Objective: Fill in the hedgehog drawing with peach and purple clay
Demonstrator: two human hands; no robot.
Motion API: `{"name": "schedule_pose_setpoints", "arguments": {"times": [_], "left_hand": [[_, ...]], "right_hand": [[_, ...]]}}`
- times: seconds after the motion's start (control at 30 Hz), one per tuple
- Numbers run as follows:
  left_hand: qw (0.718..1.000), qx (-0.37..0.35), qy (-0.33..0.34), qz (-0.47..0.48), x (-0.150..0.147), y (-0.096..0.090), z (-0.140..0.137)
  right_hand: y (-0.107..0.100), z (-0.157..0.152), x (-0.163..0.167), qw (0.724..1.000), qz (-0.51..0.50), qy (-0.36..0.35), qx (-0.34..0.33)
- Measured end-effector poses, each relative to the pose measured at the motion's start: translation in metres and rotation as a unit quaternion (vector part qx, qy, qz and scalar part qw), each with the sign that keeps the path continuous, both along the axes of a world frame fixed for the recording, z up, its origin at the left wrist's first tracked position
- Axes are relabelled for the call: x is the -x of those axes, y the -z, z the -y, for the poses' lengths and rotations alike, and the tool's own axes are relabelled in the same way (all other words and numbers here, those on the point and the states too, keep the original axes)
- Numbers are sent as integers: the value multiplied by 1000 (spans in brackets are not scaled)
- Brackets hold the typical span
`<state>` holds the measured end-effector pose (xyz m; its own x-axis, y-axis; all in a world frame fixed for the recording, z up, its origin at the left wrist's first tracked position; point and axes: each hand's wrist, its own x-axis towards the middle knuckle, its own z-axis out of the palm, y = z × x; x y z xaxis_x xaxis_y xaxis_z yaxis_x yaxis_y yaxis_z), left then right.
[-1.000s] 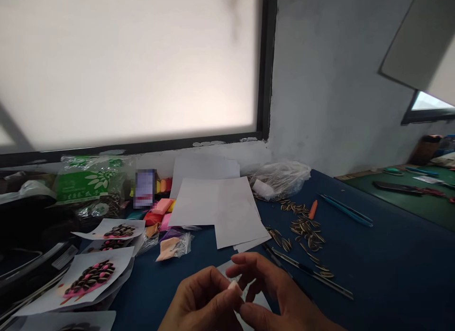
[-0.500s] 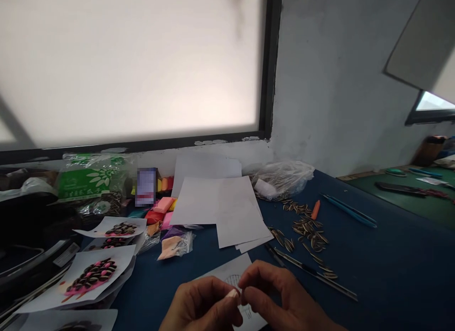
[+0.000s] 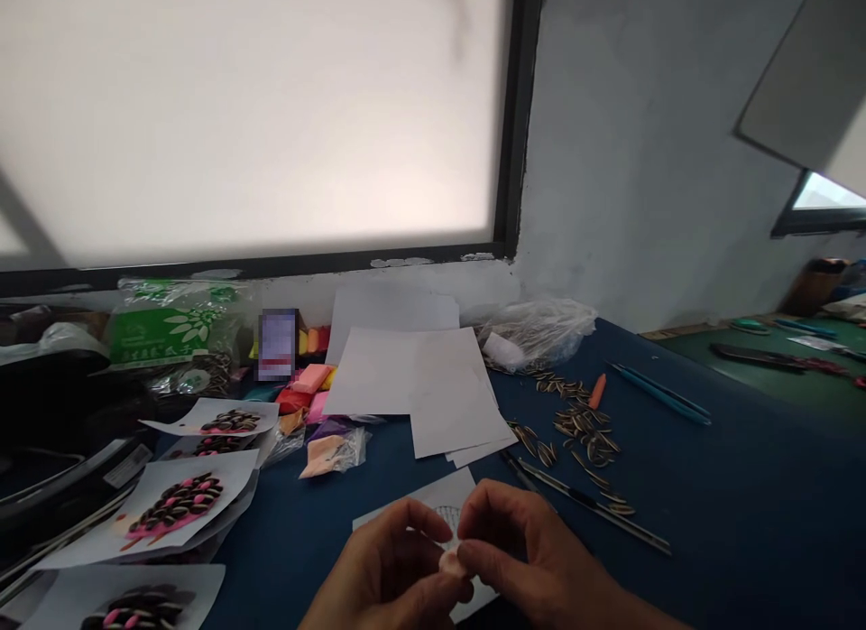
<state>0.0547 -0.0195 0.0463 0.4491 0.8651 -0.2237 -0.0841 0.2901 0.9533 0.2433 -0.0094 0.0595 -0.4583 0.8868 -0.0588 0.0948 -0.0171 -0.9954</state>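
A small lump of pale peach modelling clay point(image 3: 452, 563) is pinched between my two hands, above a paper sheet with a pencil drawing point(image 3: 446, 514). My left hand point(image 3: 392, 571) supports the lump from below and the left, thumb against it and index finger lifted. From the right, my right hand point(image 3: 531, 549) has thumb and fingertips closed on its edge. The drawing is partly covered by both hands. Beyond them on the blue table lies an opened clear packet of peach clay point(image 3: 325, 456).
Left are sheets with sunflower-seed pictures point(image 3: 179, 504). Behind are coloured clay packets point(image 3: 311, 378), blank white paper point(image 3: 406, 373) and a green seed bag point(image 3: 162, 328). To the right lie loose sunflower seeds point(image 3: 587, 431), an orange stick point(image 3: 597, 392), blue tweezers point(image 3: 659, 393) and a pen-like tool point(image 3: 595, 504).
My left index finger has lifted away from the clay, and more of the lump now shows between my hands. The view has tipped slightly downward.
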Motion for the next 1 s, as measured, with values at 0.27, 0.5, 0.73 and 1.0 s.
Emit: {"name": "schedule_pose_setpoints", "arguments": {"times": [0.27, 0.5, 0.73, 1.0], "left_hand": [[999, 14, 24, -42, -1, 7, -3], [999, 7, 28, -27, 1, 7, -4], [999, -24, 9, -41, 3, 1, -5], [1000, -21, 8, -12, 2, 4, -6]], "right_hand": [[-2, 7, -1, 996, 76, -6, -55], [-2, 8, -1, 995, 76, -20, -61], [0, 10, -3, 995, 39, -52, -78], [-2, 9, -1, 991, 86, -1, -103]]}}
